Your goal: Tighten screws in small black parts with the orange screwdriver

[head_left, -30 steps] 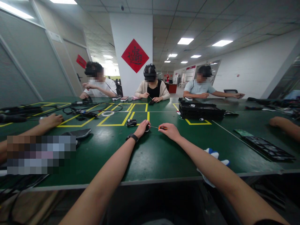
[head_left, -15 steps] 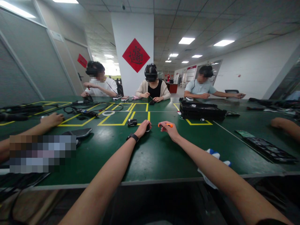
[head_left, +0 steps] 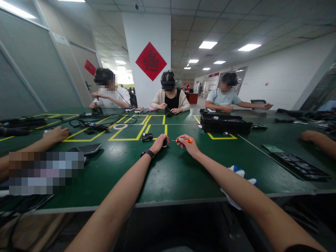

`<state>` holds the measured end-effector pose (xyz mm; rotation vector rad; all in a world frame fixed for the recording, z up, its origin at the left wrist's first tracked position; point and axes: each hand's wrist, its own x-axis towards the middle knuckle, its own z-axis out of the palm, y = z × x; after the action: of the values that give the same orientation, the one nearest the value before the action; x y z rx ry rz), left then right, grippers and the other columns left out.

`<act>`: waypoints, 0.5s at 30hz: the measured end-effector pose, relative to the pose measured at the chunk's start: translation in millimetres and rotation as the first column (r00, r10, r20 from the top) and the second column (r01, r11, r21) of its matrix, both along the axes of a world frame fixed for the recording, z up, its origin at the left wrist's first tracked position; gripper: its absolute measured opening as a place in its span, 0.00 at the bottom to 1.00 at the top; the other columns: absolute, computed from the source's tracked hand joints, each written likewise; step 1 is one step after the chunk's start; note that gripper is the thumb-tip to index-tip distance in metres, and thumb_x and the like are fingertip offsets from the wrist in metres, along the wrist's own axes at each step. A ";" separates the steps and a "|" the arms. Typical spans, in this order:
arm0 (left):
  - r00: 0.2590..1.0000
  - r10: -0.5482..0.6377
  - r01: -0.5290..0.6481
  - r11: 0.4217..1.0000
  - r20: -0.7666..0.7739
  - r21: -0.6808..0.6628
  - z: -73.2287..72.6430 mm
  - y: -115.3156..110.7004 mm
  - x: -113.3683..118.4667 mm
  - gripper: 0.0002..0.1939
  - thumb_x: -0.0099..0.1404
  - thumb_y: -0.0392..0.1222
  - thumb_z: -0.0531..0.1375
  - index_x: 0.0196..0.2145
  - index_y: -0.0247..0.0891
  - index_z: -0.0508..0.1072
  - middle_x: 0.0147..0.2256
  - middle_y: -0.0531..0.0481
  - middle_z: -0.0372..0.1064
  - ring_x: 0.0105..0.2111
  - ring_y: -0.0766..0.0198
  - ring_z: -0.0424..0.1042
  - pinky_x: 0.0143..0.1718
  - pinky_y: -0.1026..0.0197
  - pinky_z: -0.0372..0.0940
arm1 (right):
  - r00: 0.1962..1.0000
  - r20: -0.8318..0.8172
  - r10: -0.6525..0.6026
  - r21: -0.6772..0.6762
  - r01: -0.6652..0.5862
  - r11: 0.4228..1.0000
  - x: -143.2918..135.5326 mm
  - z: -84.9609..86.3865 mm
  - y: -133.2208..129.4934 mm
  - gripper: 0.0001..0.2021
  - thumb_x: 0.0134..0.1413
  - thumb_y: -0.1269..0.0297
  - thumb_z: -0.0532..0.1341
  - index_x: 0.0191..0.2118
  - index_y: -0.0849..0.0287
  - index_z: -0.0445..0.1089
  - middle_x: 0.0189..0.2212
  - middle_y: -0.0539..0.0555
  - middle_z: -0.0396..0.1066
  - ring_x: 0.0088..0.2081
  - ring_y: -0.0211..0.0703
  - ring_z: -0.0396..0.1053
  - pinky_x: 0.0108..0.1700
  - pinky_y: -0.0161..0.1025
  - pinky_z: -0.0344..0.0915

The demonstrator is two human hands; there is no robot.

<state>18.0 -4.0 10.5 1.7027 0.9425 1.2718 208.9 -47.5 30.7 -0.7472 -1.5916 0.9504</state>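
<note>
My left hand [head_left: 159, 143] is closed around a small dark part [head_left: 165, 142] with a pale lower edge, resting at the green table [head_left: 168, 175]. Its kind is mostly hidden by my fingers. To its right, my right hand [head_left: 187, 144] grips a screwdriver [head_left: 187, 140] by its orange and black handle. The thin shaft lies level and points left, its tip at or close to the dark part; whether they touch I cannot tell. Just left of my left hand sits a black cylindrical piece [head_left: 147, 137].
A black casing [head_left: 225, 123] stands ahead on the right. Circuit boards [head_left: 295, 161] lie farther right, blue-and-white gloves [head_left: 237, 171] near my right forearm. Black cables [head_left: 105, 120] and a white coil [head_left: 120, 126] spread ahead left. Co-workers sit opposite; others' arms reach in from both sides.
The view has shifted slightly. My right hand keeps hold of the screwdriver, its handle turned a little with more orange near the fingers. The left hand stays on the dark part.
</note>
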 end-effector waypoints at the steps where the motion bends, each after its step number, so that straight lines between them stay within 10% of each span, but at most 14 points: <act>1: 1.000 -0.004 0.004 1.000 0.002 -0.001 -0.3 0.4 -0.2 0.20 0.59 0.54 0.45 0.32 0.35 0.65 0.25 0.50 0.67 0.27 0.66 0.66 0.33 0.62 0.60 | 1.000 -0.008 -0.001 -0.003 0.001 1.000 -0.1 -0.1 0.0 0.13 0.46 0.56 0.56 0.34 0.60 0.66 0.22 0.50 0.67 0.20 0.32 0.60 0.22 0.31 0.57; 15: 0.999 0.022 -0.021 1.000 -0.025 0.017 -0.7 1.1 -0.1 0.19 0.59 0.53 0.44 0.32 0.35 0.65 0.24 0.51 0.67 0.27 0.67 0.66 0.32 0.63 0.60 | 1.000 -0.019 -0.016 0.028 0.017 0.999 2.1 1.5 -1.2 0.11 0.46 0.57 0.56 0.31 0.61 0.66 0.22 0.50 0.68 0.20 0.32 0.61 0.23 0.31 0.58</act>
<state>17.9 -2.9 9.9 1.7294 0.9700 1.2777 211.0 -48.7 32.2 -0.7291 -1.5771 0.9187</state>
